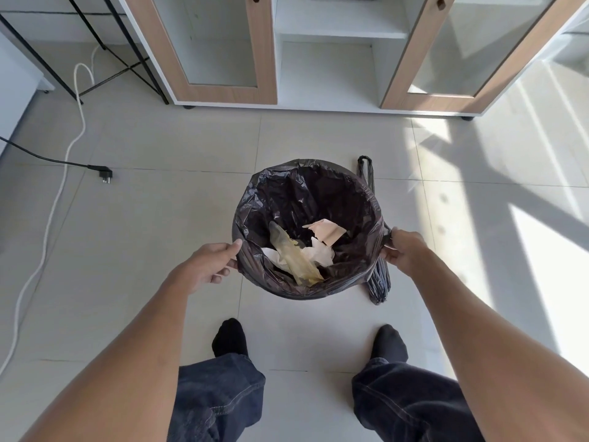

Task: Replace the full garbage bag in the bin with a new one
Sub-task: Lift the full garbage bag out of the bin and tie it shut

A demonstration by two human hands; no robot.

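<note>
Left hand [213, 262] and right hand [402, 250] grip the garbage bag [255, 218] rim.

cabinet [328, 52] | white cable [47, 218] | black plug [105, 173] | tiled floor [159, 186]

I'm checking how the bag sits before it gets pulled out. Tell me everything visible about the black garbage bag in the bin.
The black garbage bag is thin, glossy, crinkled plastic, open at the top and folded over the round bin's rim, hiding the bin. Inside lie crumpled white paper, a tan card scrap and a yellowish film, filling only the bottom. The left hand pinches its left edge; the right hand grips a gathered handle on its right.
</note>
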